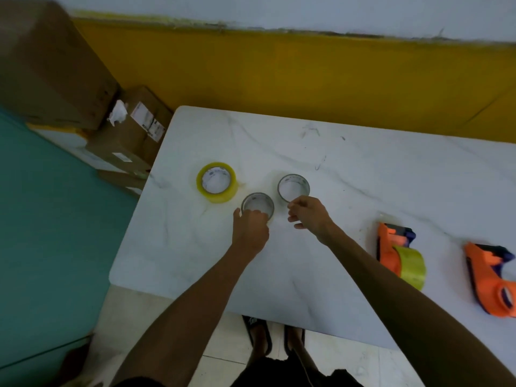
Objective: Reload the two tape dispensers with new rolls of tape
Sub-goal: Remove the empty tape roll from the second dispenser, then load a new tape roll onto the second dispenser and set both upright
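Head view is showing a white marble-patterned table [349,174] with a full yellowish tape roll [216,182] lying flat near its left end. Beside it two empty grey cores are standing: the left hand [250,227] is pinching the nearer core [257,204], and the right hand [310,216] is touching the farther core [293,187], grip unclear. Two orange dispensers are lying at right, one loaded [399,252], one empty [491,280].
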Action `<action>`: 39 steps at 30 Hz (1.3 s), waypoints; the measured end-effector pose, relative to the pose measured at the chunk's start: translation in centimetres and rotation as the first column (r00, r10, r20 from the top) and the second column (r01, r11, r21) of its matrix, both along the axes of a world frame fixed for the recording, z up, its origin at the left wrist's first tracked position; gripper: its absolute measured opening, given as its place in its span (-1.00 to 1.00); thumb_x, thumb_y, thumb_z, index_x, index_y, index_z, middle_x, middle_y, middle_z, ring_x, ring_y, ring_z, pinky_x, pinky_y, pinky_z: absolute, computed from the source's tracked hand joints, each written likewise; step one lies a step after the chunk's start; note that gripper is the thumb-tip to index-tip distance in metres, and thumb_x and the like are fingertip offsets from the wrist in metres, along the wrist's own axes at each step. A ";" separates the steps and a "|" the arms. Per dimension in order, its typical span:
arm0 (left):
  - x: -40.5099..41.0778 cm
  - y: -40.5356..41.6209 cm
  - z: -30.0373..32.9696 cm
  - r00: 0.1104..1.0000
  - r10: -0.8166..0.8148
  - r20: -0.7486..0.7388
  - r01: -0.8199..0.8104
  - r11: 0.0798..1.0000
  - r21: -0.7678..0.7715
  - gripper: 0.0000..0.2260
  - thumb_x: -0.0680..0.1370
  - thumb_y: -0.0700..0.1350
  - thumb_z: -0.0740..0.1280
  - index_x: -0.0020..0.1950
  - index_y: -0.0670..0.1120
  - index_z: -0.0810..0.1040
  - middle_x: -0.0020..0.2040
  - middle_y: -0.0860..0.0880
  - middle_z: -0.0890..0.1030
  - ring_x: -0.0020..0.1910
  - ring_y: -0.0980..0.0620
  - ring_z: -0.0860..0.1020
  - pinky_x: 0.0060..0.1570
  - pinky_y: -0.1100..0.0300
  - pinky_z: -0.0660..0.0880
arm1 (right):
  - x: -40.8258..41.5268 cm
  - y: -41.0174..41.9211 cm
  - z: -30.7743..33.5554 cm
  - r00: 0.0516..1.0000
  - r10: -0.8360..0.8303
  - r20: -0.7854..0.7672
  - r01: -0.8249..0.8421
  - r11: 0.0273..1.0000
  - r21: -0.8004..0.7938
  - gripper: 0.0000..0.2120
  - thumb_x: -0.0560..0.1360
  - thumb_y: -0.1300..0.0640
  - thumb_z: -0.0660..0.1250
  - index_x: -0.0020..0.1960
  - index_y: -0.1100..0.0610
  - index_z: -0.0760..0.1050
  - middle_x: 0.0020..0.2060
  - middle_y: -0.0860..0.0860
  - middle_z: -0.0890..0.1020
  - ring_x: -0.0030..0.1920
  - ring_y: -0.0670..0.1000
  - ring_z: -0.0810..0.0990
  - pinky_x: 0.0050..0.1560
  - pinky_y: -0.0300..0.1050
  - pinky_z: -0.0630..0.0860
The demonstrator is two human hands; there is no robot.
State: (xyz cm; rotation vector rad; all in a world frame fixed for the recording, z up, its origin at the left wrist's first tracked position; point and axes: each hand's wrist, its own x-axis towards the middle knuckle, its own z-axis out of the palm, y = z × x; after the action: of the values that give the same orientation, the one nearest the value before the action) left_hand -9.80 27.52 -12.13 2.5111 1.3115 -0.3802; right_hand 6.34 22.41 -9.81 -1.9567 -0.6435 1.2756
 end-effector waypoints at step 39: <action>-1.6 8.5 5.8 0.812 0.479 0.334 -0.476 0.874 -0.095 -0.66 0.56 -0.15 0.26 0.30 -0.24 0.46 0.30 -0.27 0.51 0.27 -0.28 0.49 0.19 -0.10 0.46 | 1.3 0.1 2.3 0.999 -0.033 -0.020 0.034 0.998 0.050 -0.86 0.55 0.18 0.22 -0.04 0.18 0.55 -0.20 0.07 0.64 -0.15 0.04 0.65 -0.15 -0.12 0.61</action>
State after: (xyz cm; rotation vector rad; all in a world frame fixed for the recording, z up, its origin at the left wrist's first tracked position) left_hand -11.39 35.99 -6.36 2.0049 1.7017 0.1693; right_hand 7.67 22.50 -7.55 -1.9051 -0.6247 1.2443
